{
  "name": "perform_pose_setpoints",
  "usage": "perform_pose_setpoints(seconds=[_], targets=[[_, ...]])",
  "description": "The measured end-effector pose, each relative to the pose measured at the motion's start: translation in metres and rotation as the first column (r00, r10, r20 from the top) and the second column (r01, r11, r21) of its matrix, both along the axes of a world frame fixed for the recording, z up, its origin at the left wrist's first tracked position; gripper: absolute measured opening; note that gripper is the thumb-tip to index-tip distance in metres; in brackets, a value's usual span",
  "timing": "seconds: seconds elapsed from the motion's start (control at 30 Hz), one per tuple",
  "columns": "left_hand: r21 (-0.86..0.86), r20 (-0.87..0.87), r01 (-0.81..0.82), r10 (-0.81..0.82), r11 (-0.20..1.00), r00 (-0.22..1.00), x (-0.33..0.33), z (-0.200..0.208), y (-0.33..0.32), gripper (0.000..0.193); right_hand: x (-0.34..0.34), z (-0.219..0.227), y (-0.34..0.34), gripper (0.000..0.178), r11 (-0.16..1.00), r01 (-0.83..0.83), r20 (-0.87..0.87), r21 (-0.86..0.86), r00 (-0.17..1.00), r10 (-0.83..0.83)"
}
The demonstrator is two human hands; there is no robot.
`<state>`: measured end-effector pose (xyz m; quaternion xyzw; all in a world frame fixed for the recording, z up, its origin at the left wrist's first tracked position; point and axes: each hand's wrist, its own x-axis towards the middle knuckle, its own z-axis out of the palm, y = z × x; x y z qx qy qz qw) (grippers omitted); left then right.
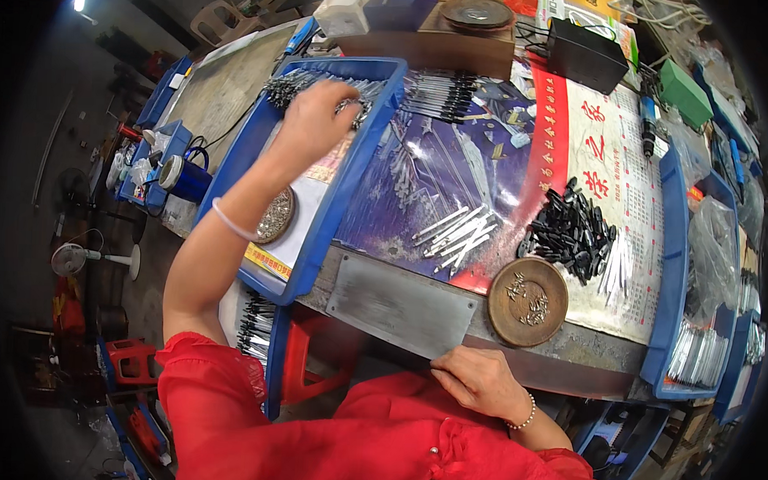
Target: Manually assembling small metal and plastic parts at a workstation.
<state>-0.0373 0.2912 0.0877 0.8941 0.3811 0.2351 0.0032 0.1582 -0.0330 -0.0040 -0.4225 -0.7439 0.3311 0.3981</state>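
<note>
My left hand (316, 119) is over the far end of a long blue tray (338, 213), its fingers curled in. What they hold, if anything, is hidden. Below it lie many slim silvery pen parts with dark ends (292, 86). A round dish of small metal pieces (277, 217) also sits in this tray. At the table's front edge, my right hand (485, 383) is half closed beside a flat metal plate (399, 304); the inside of its grip does not show. A brown round dish with small metal pieces (527, 302) stands just beyond it.
White pen tubes (460, 237) lie mid-table, with black caps (574, 234) and white sticks (617, 269) to their right. Dark-ended pens (440, 95) lie beyond. A blue bin (664, 334) borders the right side. A black box (587, 54) stands at the back.
</note>
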Motion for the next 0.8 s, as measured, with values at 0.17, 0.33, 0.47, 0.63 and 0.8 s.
perform_pose_setpoints(seconds=[0.17,0.33,0.47,0.63,0.8], targets=[[-0.231,0.064,-0.190,0.210,0.954,0.976,-0.013,0.001,0.063,0.024,0.001,-0.001,0.001,0.008,1.000,-0.015,-0.007,-0.021,1.000,0.015],[-0.276,-0.081,-0.242,0.228,0.930,0.970,0.014,-0.021,0.089,0.031,0.001,-0.001,0.003,0.008,0.999,-0.015,-0.017,-0.050,1.000,0.014],[-0.304,-0.277,-0.298,0.216,0.905,0.936,0.033,-0.028,0.112,0.041,0.001,-0.001,0.005,0.009,0.999,-0.014,-0.028,-0.039,1.000,0.013],[-0.325,-0.501,-0.294,0.101,0.899,0.860,0.051,-0.027,0.124,0.048,0.002,-0.001,0.007,0.009,0.999,-0.026,-0.043,-0.040,0.999,0.024],[-0.370,-0.656,-0.316,-0.004,0.873,0.755,0.064,-0.022,0.128,0.045,0.003,-0.004,0.006,0.010,0.999,-0.029,-0.068,-0.035,0.997,0.027]])
